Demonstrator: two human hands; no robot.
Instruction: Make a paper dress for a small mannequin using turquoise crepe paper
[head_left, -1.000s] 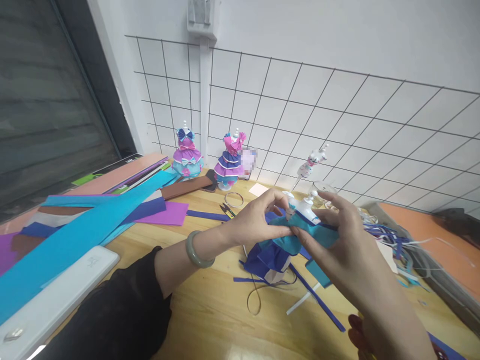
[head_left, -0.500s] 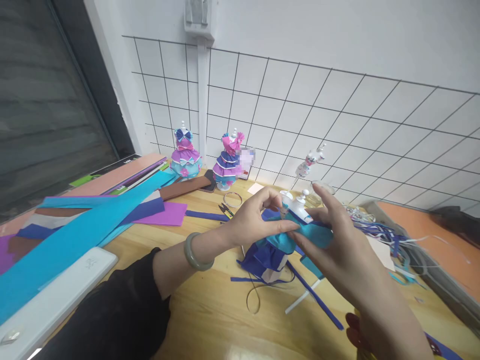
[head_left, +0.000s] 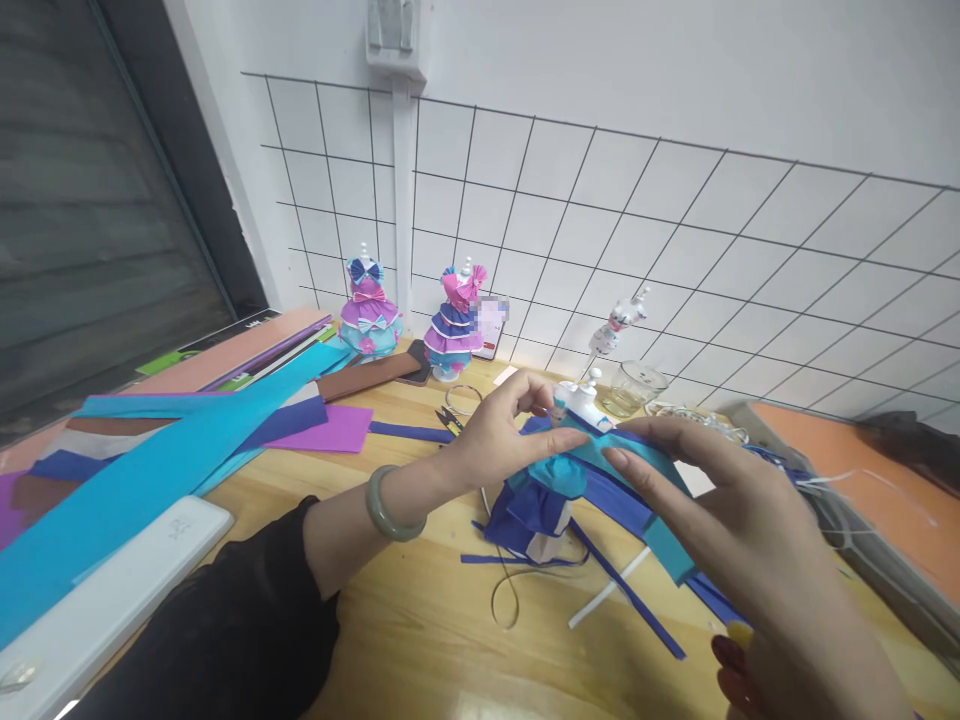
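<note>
A small white dress form (head_left: 585, 402) stands on the wooden table, wearing a dark blue skirt (head_left: 517, 515) with gathered turquoise paper (head_left: 559, 475) at the waist. My left hand (head_left: 506, 430) wraps round its upper body, fingers behind it and thumb across the front. Between thumb and fingers, my right hand (head_left: 712, 500) pinches a turquoise and blue strip (head_left: 626, 462) that runs from the chest out to the right. Scissors with red and yellow handles (head_left: 731, 655) are partly seen under my right hand.
Two dressed forms (head_left: 371, 315) (head_left: 454, 325) and a bare-looking printed form (head_left: 619, 322) stand by the wall grid. A glass (head_left: 636, 388) is behind my right hand. Crepe paper (head_left: 187, 450) and a white device (head_left: 127, 590) lie left. Strips (head_left: 626, 590) lie in front.
My right hand has moved right along the strip, away from the form, and more of the strip shows. My left hand stays at the form, which leans slightly further left.
</note>
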